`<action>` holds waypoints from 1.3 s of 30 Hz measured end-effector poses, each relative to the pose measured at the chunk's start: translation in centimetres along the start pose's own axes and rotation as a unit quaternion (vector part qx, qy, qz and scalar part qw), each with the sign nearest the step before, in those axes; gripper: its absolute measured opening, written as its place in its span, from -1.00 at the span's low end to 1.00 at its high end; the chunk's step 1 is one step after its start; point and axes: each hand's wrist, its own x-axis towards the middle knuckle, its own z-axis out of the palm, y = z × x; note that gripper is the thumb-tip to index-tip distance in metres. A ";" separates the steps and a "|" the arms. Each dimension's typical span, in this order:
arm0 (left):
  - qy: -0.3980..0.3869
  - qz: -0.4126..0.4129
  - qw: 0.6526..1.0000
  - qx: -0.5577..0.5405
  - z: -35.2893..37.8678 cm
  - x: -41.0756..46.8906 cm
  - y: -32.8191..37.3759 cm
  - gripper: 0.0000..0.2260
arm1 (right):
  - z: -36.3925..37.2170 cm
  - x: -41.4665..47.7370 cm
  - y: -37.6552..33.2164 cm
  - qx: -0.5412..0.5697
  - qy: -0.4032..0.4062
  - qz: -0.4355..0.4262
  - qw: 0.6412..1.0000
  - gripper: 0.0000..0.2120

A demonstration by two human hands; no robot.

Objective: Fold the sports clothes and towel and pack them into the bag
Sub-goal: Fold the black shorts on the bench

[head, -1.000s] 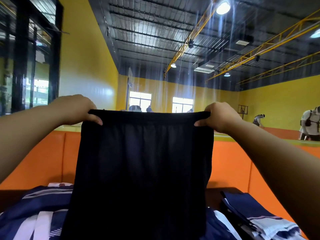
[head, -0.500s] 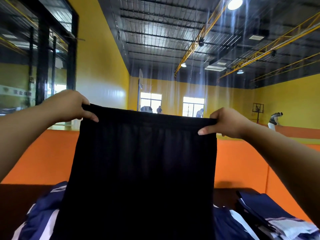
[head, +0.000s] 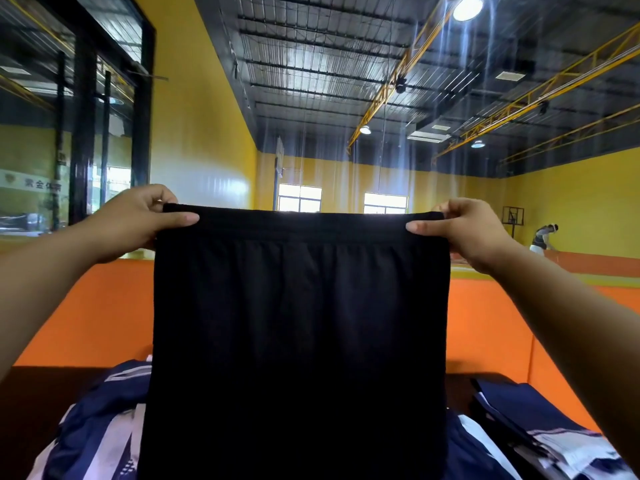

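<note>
Black sports shorts (head: 298,323) hang upright in front of me, held up by the waistband and stretched flat. My left hand (head: 138,220) pinches the waistband's left corner between thumb and fingers. My right hand (head: 464,230) pinches the right corner the same way. Below and behind the shorts lies a navy-and-white striped garment (head: 93,431) in a loose heap. At the lower right sits a folded navy-and-white piece (head: 540,424). No bag is in view.
The clothes lie on a dark surface (head: 45,403) backed by an orange padded wall (head: 86,320). Beyond it is a yellow-walled sports hall, where a person (head: 543,237) bends over at the far right. A black-framed glass partition (head: 83,140) stands at the left.
The shorts stay held up by both hands. My left hand has dropped and my right hand has risen slightly, so the waistband is now level. The view has shifted a little.
</note>
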 end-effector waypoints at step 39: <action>-0.059 -0.296 0.924 -0.234 23.6 -10.6 -11.3 -0.79 | 14.3 -11.6 16.2 0.168 -0.083 0.287 0.939 -0.93</action>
